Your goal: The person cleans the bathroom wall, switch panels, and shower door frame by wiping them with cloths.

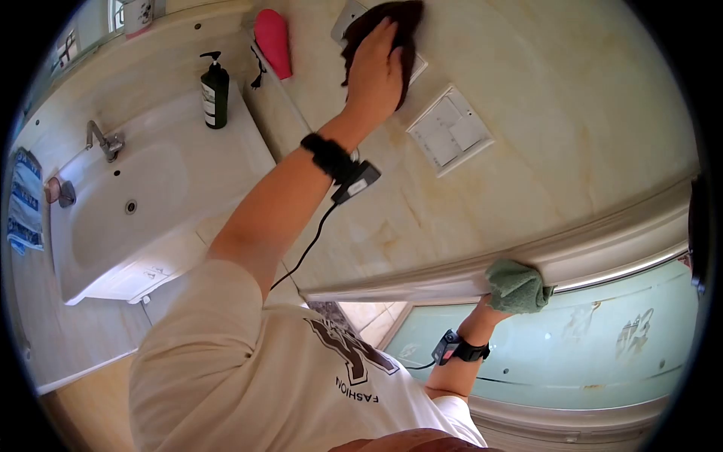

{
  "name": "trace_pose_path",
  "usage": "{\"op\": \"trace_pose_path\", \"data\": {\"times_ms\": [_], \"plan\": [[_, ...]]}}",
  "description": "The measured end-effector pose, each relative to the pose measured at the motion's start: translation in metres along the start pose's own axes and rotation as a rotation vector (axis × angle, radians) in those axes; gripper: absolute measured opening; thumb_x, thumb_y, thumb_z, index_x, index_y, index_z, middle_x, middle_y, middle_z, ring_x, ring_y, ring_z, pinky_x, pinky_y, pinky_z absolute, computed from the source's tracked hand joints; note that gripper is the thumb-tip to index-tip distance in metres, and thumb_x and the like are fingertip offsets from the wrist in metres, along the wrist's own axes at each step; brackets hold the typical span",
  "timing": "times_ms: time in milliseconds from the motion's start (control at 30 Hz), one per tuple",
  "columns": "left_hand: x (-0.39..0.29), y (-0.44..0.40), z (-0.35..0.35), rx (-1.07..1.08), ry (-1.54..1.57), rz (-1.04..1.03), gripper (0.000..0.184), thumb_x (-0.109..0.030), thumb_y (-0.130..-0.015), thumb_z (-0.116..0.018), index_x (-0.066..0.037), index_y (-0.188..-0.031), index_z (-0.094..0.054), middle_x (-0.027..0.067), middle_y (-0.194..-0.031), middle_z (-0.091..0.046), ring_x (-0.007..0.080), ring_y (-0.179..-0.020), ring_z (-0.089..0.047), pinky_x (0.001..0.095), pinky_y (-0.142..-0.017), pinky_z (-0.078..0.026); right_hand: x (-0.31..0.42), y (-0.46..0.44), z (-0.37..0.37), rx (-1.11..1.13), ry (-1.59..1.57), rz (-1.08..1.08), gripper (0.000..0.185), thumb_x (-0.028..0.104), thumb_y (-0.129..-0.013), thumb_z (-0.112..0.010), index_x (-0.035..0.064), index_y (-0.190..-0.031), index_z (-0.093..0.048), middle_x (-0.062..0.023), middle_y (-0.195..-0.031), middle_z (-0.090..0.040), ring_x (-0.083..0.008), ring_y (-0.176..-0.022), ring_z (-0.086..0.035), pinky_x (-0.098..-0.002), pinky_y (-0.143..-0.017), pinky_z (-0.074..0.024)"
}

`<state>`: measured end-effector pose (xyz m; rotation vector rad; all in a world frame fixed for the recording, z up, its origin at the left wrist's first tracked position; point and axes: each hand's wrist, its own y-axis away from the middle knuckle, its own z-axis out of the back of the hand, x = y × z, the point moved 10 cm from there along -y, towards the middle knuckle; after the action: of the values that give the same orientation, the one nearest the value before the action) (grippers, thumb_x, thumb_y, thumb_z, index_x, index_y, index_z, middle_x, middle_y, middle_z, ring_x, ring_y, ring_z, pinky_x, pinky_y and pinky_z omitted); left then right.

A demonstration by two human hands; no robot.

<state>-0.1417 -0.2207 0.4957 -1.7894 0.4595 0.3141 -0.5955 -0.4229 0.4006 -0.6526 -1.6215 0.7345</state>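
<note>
High on the marbled tile wall, my left hand [374,75] presses a dark brown cloth [408,30], fingers stretched over it. The cloth partly covers a wall plate [348,18]. Just below it is a white switch panel [450,130], apart from the hand. At the lower right, my right hand [491,307] holds a folded green cloth [518,286] against the door frame [602,252]. That cloth hides most of its fingers. Both wrists wear black straps with small devices.
To the left is a white washbasin [177,177] with a faucet [105,141] and a dark pump bottle [215,92]. A pink hairdryer-like object [273,41] hangs on the wall. A blue towel [25,200] hangs far left. A frosted glass panel [557,346] stands lower right.
</note>
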Motion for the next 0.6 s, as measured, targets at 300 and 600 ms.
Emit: {"op": "trace_pose_path", "data": {"times_ms": [300,600], "plan": [[0.029,0.033,0.002,0.098,0.005,0.291,0.013,0.002,-0.083,-0.048,0.006,-0.095,-0.05,0.024,-0.098,-0.054,0.0436,-0.095,-0.049,0.0502,-0.083,-0.04,0.026,0.003,-0.015,0.048,0.066,0.124,0.068,0.028,-0.088,-0.063,-0.0003,-0.14,-0.029,-0.0168,-0.134,-0.045,-0.0297,-0.114,-0.052,-0.0433,-0.098,-0.0469],[0.039,0.06,-0.004,0.139,-0.132,0.248,0.021,-0.007,-0.086,-0.051,0.011,-0.097,-0.049,0.0317,-0.111,-0.05,0.0495,-0.109,-0.042,0.0527,-0.101,-0.032,0.046,0.003,-0.026,-0.057,0.058,0.085,0.075,0.035,-0.085,-0.066,-0.0055,-0.137,-0.028,-0.0207,-0.129,-0.046,-0.0278,-0.108,-0.055,-0.0403,-0.093,-0.05]]}}
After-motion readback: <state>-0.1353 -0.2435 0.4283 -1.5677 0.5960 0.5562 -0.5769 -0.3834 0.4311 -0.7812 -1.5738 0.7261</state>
